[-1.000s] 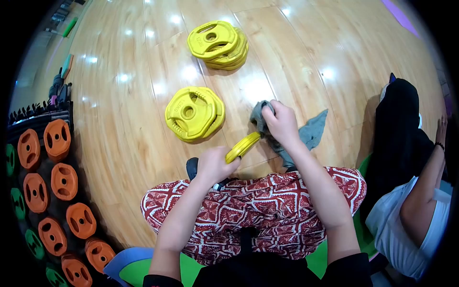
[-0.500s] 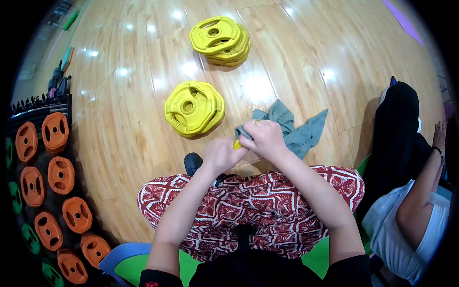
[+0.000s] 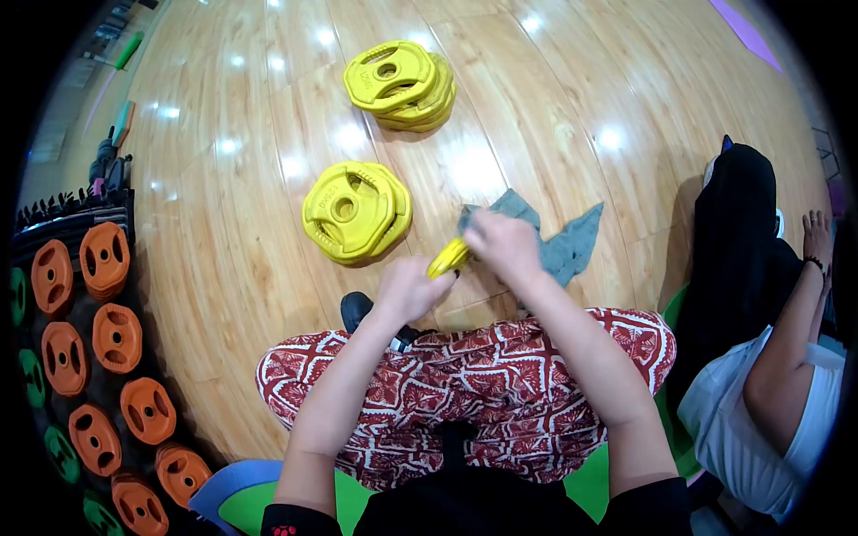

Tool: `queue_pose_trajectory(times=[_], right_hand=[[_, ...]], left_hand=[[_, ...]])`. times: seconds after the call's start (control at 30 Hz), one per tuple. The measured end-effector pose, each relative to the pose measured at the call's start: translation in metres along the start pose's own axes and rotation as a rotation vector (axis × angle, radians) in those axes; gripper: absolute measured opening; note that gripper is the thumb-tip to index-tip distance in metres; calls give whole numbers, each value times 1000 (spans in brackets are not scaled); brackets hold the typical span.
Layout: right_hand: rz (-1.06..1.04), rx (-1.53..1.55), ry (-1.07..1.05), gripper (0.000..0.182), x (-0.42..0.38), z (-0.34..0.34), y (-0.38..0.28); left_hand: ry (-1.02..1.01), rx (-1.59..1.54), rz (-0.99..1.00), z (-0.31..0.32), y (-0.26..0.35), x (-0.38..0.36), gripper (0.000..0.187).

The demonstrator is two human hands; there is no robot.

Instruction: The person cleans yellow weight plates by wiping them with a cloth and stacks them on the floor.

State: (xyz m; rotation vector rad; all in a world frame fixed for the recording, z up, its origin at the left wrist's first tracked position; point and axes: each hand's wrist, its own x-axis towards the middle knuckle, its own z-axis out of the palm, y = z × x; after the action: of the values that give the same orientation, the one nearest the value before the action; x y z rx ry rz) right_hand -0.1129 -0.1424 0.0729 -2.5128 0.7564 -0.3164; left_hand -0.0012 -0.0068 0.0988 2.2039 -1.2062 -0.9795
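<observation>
My left hand is closed around a yellow weight plate, seen nearly edge-on and mostly hidden by my fingers. Beside it, my right hand is closed on a grey cloth, whose loose end spreads to the right over the floor. Ahead of my left hand lies a short stack of yellow weight plates. A taller stack of yellow plates stands farther off, its top plates out of line.
On my left, a dark rack bears orange plates and green plates. A person in dark trousers sits close on my right. My black shoe rests on the wooden floor.
My right hand has moved slightly up and right, away from my left hand. More of the yellow plate shows between them. The view has shifted a little.
</observation>
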Motion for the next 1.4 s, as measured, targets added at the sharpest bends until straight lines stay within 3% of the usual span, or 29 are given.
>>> queue_pose_trajectory(times=[0.07, 0.1, 0.17, 0.3, 0.4, 0.5, 0.57, 0.67, 0.77, 0.8, 1.0, 1.1, 1.17, 1.23, 1.33, 1.37, 1.4], right_hand=[[280, 27, -200, 25, 1, 1, 36], [317, 168, -31, 25, 7, 0, 34], [444, 762, 121, 24, 27, 0, 30], [417, 945, 156, 23, 30, -31, 8], [595, 1110, 397, 23, 30, -43, 20], [471, 1065, 549, 24, 35, -58, 19], [444, 1015, 536, 22, 31, -63, 18], [125, 691, 569, 14, 30, -54, 19], [-23, 800, 509, 11, 31, -40, 5], [32, 891, 382, 9, 27, -36, 0], [40, 606, -21, 22, 16, -14, -21], [-16, 359, 1, 20, 14, -9, -25], [-34, 338, 18, 20, 12, -8, -21], [-52, 314, 37, 20, 11, -6, -11], [240, 145, -78, 26, 17, 1, 26], [293, 160, -134, 29, 16, 5, 41], [361, 358, -27, 28, 22, 2, 37]], left_hand=[[13, 52, 48, -4, -13, -10, 31], [9, 62, 57, -7, -18, -12, 31], [43, 26, 50, -7, -27, -18, 31], [171, 77, 172, 1, -18, -10, 29], [298, 32, 245, 6, -24, 6, 26], [405, -30, 308, 4, -25, 15, 23], [423, -74, 320, 3, -28, 17, 22], [393, -39, 345, 4, -36, 14, 15], [401, -75, 367, 5, -38, 13, 15], [403, -77, 366, 7, -39, 14, 15], [261, -14, 364, 3, -33, 15, 23], [214, -9, 306, -1, -32, 16, 24], [308, -51, 455, 4, -36, 17, 23], [232, -97, 393, 2, -35, 16, 22], [151, -182, 324, 4, -40, 15, 21], [140, -218, 308, 4, -43, 16, 20], [137, -218, 314, 3, -44, 17, 20]])
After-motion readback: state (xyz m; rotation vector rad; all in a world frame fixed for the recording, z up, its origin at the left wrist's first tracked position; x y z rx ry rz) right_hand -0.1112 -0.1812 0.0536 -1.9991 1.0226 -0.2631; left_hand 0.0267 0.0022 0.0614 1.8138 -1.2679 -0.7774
